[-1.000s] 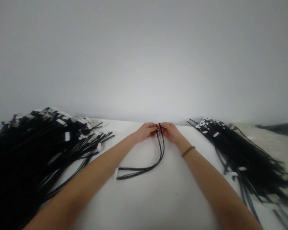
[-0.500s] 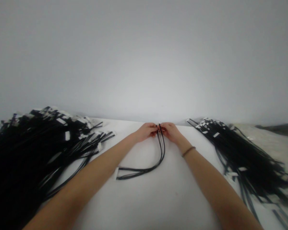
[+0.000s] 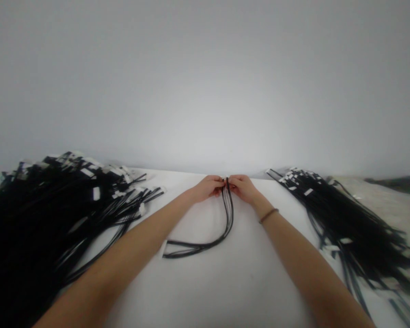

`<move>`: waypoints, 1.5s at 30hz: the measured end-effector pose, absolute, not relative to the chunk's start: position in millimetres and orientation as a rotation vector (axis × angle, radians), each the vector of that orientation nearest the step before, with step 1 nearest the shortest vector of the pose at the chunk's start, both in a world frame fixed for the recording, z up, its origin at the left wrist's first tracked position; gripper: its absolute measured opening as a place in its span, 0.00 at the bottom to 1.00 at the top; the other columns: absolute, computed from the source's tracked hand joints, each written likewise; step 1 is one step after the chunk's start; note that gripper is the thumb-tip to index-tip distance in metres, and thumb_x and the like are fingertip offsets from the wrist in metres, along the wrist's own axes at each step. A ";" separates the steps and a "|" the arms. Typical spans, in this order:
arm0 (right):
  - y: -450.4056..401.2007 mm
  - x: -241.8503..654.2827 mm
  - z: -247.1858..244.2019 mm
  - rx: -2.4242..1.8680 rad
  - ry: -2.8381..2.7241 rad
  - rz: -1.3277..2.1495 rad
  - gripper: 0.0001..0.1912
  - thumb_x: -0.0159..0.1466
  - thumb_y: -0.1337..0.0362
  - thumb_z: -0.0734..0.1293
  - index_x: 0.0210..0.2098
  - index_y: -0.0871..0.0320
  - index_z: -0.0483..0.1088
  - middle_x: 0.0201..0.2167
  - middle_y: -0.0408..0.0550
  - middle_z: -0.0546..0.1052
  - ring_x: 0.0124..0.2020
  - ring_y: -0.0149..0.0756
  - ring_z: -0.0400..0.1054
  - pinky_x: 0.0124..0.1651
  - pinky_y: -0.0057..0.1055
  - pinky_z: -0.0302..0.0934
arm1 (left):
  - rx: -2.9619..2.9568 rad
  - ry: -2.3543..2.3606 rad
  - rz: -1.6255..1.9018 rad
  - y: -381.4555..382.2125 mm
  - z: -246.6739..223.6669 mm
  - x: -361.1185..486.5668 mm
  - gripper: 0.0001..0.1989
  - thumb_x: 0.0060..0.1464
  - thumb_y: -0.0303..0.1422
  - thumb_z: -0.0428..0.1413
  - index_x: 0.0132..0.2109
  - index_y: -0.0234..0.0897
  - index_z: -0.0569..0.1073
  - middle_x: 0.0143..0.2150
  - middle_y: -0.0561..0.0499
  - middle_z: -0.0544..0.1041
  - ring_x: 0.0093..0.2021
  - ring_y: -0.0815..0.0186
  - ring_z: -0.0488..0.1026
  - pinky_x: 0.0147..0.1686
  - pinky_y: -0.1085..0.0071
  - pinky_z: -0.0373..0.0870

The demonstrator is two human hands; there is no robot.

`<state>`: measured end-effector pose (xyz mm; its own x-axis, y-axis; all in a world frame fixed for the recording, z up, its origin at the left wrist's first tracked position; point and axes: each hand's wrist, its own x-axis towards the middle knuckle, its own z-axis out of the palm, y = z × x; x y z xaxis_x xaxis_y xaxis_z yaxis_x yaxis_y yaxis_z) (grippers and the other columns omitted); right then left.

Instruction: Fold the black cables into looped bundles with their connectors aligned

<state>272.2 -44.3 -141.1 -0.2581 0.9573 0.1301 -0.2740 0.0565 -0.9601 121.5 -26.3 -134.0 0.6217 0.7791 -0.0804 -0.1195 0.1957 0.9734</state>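
My left hand point(image 3: 208, 188) and my right hand point(image 3: 242, 187) meet near the far edge of the white table point(image 3: 205, 296), fingers pinched on the upper end of a black cable bundle point(image 3: 229, 218). Between the fingertips a bit of white shows at that end, too small to make out. From there the wires hang and curve down to the left across the table. Their other end has a white connector point(image 3: 164, 249) lying beside my left forearm. A brown band circles my right wrist.
A large heap of black cables with white connectors point(image 3: 54, 218) covers the left side. Another bundle of black cables point(image 3: 348, 223) lies on the right, with a translucent plastic sheet or bag point(image 3: 372, 196) behind it. A pale wall point(image 3: 205, 82) rises behind the table.
The wires have turned slightly and look more spread out between my hands. Their white connector end has shifted a little to the left. Both hands remain in nearly the same place.
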 end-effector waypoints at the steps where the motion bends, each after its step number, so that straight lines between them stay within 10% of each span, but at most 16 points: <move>1: -44.6 271.9 -140.6 -0.796 -1.239 1.446 0.08 0.49 0.69 0.65 0.15 0.61 0.66 0.15 0.40 0.63 0.22 0.25 0.56 0.27 0.25 0.50 | 1.222 0.666 0.698 -26.3 -134.1 121.4 0.06 0.41 0.28 0.56 0.25 0.31 0.66 0.19 0.53 0.64 0.17 0.75 0.60 0.15 0.77 0.53; 16: -45.4 273.8 -139.3 -0.746 -1.187 1.514 0.01 0.47 0.70 0.66 0.22 0.61 0.71 0.22 0.44 0.70 0.25 0.26 0.61 0.32 0.27 0.55 | 1.200 0.639 0.736 -25.5 -136.4 120.1 0.05 0.42 0.29 0.55 0.26 0.31 0.66 0.20 0.53 0.64 0.18 0.75 0.61 0.17 0.77 0.55; 30: -49.8 270.3 -137.0 -0.716 -1.137 1.467 0.25 0.43 0.71 0.70 0.41 0.51 0.66 0.32 0.41 0.71 0.30 0.27 0.64 0.34 0.27 0.58 | 1.071 0.578 0.768 -28.1 -133.0 118.8 0.07 0.42 0.30 0.57 0.26 0.31 0.67 0.21 0.52 0.66 0.20 0.74 0.62 0.19 0.77 0.56; 45: -48.5 271.0 -137.4 -0.711 -1.142 1.498 0.20 0.45 0.70 0.70 0.39 0.56 0.69 0.32 0.44 0.73 0.29 0.28 0.65 0.34 0.27 0.58 | 0.958 0.459 0.784 -27.4 -133.1 112.4 0.10 0.45 0.32 0.56 0.36 0.29 0.72 0.34 0.44 0.72 0.32 0.67 0.69 0.31 0.72 0.63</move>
